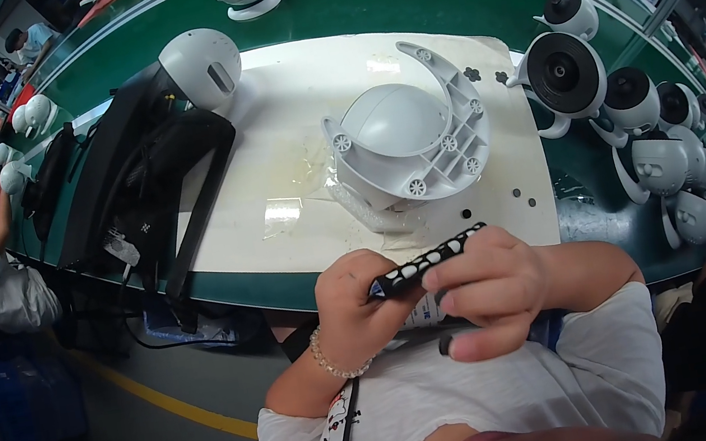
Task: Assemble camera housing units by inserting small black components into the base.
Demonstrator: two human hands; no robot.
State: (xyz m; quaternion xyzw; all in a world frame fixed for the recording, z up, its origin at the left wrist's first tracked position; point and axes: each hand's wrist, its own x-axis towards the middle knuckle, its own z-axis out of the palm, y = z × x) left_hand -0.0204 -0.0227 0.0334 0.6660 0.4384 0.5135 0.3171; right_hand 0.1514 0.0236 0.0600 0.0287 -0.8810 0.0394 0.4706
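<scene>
My left hand (361, 301) grips a black strip (424, 265) with rows of white oval spots, like a backing sheet for stick-on pads. My right hand (491, 291) is curled at the strip's right end. Small dark pads (439, 297) show at its fingertips, one of them on the thumb; how they are held is partly hidden. Beyond my hands a white rounded device (397, 118) lies with its curved base (444, 157) facing up, showing several spoked round recesses. Clear bubble wrap (379, 212) is under it.
Dark flower-shaped pads (473, 75) and round pads (466, 214) lie on the white mat (286, 75). At left stand a black stand-like frame (133, 153) and a white housing (202, 65). White round devices (566, 72) crowd the right side. Other people work farther off.
</scene>
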